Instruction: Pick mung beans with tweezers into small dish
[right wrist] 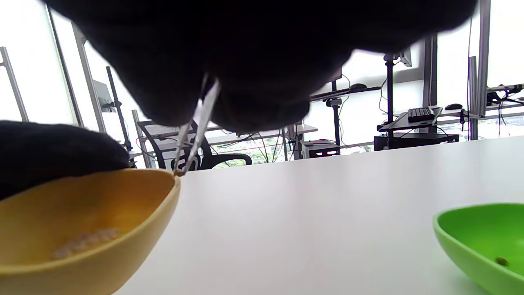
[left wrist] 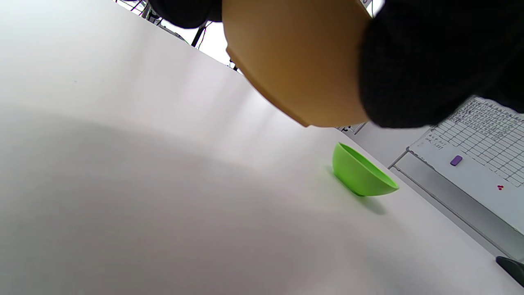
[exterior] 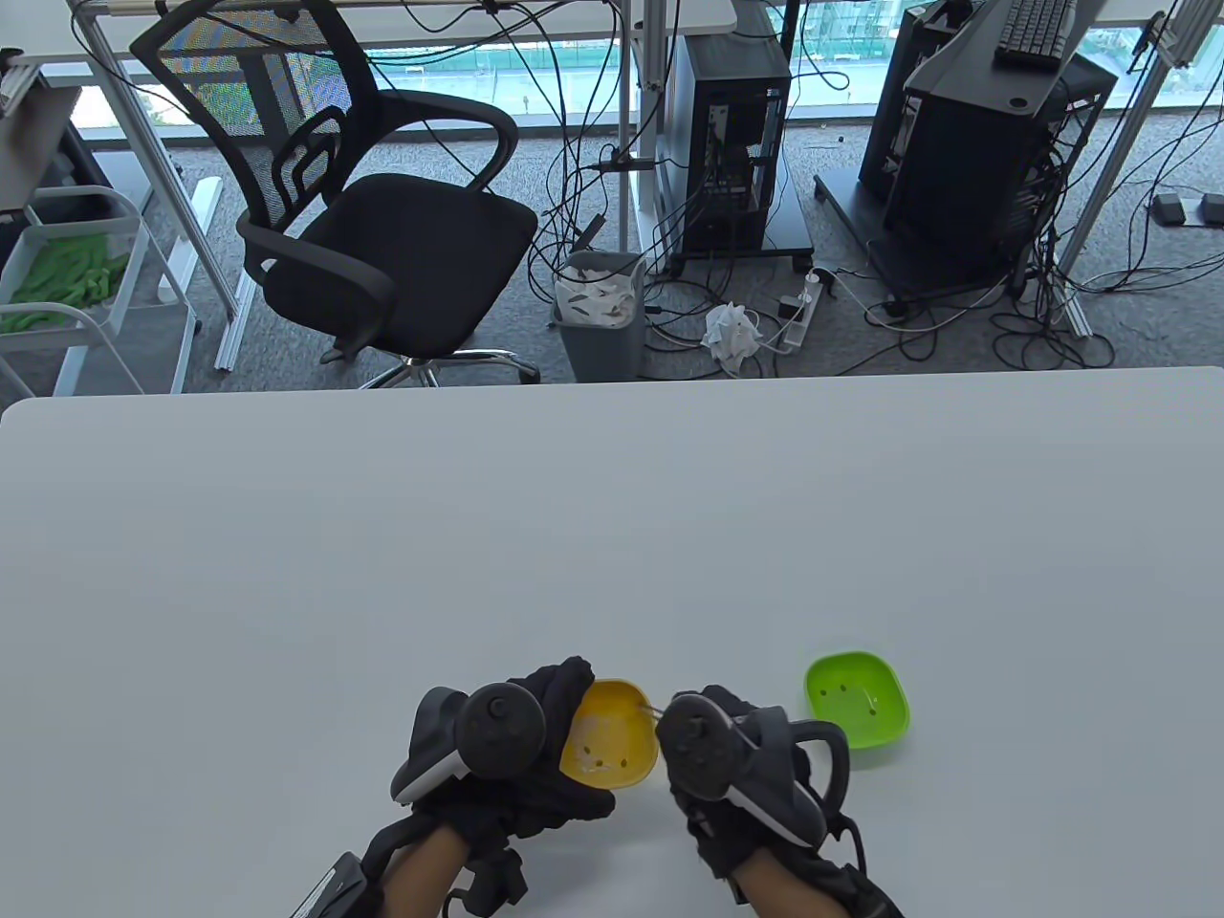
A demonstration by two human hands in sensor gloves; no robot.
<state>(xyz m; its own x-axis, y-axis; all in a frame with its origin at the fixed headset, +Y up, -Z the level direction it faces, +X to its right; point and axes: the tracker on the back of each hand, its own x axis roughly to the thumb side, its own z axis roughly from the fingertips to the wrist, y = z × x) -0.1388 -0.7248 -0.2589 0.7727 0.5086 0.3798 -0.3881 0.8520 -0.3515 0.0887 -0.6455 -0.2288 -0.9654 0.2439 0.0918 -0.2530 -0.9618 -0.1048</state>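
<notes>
- Nearest the bottom edge of the table view, we find the left hand [exterior: 497, 755] at lower centre-left and the right hand [exterior: 741, 765] at lower centre-right, each gloved in black with a tracker on its back.
- We record the left hand holding the yellow dish [exterior: 609, 732] between the two hands; its fingers [exterior: 559, 684] wrap the dish's left and far rim. In the left wrist view the yellow dish's underside [left wrist: 299, 61] stands clear of the table [left wrist: 163, 184], tilted, with a gloved finger [left wrist: 430, 61] against its right side.
- The right hand pinches the tweezers [right wrist: 196, 127]; in the right wrist view they hang from the glove at upper centre, the two arms drawn close together at the tips.
- The tips sit at the yellow dish's rim [right wrist: 174, 180] in the left part of that view. We cannot tell whether a bean is held between them.
- Inside the yellow dish we note a pale, blurred heap of beans [right wrist: 86, 241] low on its floor.
- To the right of the right hand, standing on the table and apart from the yellow dish, is the green dish [exterior: 856, 710]. A few small dark beans [exterior: 843, 690] lie in it; one shows plainly in the right wrist view [right wrist: 500, 260].
- Beyond the table's far edge, in the upper part of the table view, we note an office chair [exterior: 382, 220], a bin [exterior: 601, 311] and computer towers [exterior: 736, 124].
</notes>
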